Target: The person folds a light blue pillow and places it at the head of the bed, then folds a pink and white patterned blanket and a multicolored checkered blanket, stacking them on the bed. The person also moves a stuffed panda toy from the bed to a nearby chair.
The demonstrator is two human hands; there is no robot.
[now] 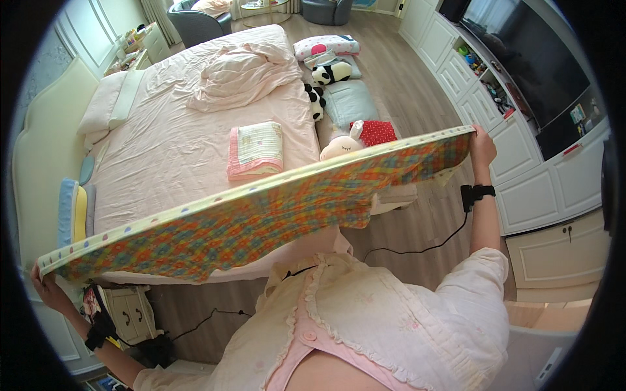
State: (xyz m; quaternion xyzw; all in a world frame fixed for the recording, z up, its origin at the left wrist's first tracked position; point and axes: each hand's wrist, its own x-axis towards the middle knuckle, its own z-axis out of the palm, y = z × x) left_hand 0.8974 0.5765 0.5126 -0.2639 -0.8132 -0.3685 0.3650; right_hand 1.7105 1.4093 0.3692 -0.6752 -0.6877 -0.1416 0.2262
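A plaid, flowered blanket (274,210) in orange, green and blue is stretched between my two hands, its pale spotted border running along the top. At the far left my left hand (49,291) grips one end of that border. My right hand (481,149), raised at the right, grips the other end. The blanket hangs in front of a bed (161,166) and hides part of its near side. Beyond the blanket, a folded quilt (257,149) with a pink edge lies on the pink bedsheet.
A rumpled pink duvet (249,73) lies on the bed. Panda plush toys (332,73), pillows (349,102) and a rabbit plush (342,146) sit beyond the bed's right edge. A nightstand (129,313) stands near my left arm. White cabinets (518,156) line the right; cables (415,251) trail from both wrists.
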